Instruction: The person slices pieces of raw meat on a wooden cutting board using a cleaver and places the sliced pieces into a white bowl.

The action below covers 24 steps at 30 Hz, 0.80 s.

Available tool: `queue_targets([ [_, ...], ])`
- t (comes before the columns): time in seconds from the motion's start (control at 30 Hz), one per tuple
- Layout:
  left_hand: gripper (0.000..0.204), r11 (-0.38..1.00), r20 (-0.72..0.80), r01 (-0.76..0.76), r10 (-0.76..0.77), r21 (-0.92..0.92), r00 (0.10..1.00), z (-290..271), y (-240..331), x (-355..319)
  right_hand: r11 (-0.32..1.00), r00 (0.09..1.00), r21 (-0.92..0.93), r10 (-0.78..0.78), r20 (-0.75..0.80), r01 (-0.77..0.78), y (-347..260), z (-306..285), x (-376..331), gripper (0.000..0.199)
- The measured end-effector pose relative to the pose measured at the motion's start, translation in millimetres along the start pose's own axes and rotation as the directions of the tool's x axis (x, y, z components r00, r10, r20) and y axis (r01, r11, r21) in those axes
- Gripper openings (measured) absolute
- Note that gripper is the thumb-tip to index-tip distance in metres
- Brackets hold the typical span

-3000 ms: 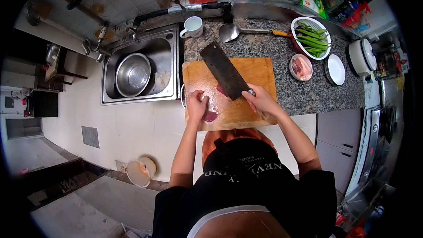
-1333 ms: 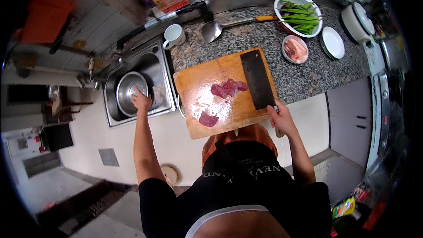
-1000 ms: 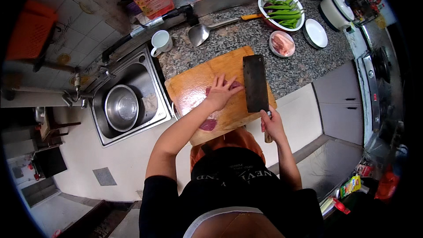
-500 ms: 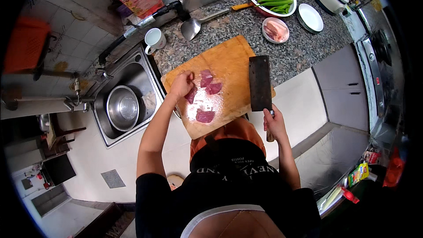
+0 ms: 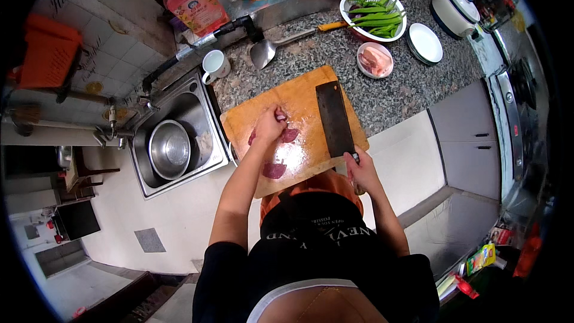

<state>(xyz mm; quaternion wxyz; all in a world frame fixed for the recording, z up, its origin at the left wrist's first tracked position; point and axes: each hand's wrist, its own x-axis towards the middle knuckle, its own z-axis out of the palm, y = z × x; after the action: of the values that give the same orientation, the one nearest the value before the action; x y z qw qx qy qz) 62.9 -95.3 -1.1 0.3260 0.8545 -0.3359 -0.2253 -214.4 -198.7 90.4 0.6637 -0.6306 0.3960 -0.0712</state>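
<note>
The left hand (image 5: 270, 125) has moved to the far meat slice (image 5: 281, 118) on the chopping board (image 5: 305, 97), fingers apparently pinching it, so that slice is now being handled; rightward, the cleaver (image 5: 335, 118), clasped by the right hand (image 5: 363, 173), has come over the board.

A black short-sleeved top (image 5: 385, 275) has a white-edged neckline (image 5: 308, 282) and white lettering (image 5: 361, 232). Orange cloth (image 5: 329, 185) shows beyond it.
</note>
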Motion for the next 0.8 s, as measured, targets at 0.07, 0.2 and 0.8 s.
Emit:
queue_targets([
  [0.07,0.019,0.992,0.009,-0.006,0.007,-0.128,1.0,-4.7,-5.7,3.7,1.0,1.0,-0.013,-0.006,0.012,0.006,-0.7,-9.3,1.2,0.012],
  [0.2,0.014,0.95,0.098,0.056,-0.027,-0.307,0.995,-32.7,-54.8,1.3,1.0,1.0,0.005,0.007,0.017,-0.007,0.4,-26.1,5.0,0.014],
  [0.8,0.003,0.129,0.224,0.276,-0.318,-0.952,0.921,-48.4,11.7,-29.8,0.991,0.963,-0.104,0.113,0.245,-0.09,1.9,-82.7,54.1,0.032],
])
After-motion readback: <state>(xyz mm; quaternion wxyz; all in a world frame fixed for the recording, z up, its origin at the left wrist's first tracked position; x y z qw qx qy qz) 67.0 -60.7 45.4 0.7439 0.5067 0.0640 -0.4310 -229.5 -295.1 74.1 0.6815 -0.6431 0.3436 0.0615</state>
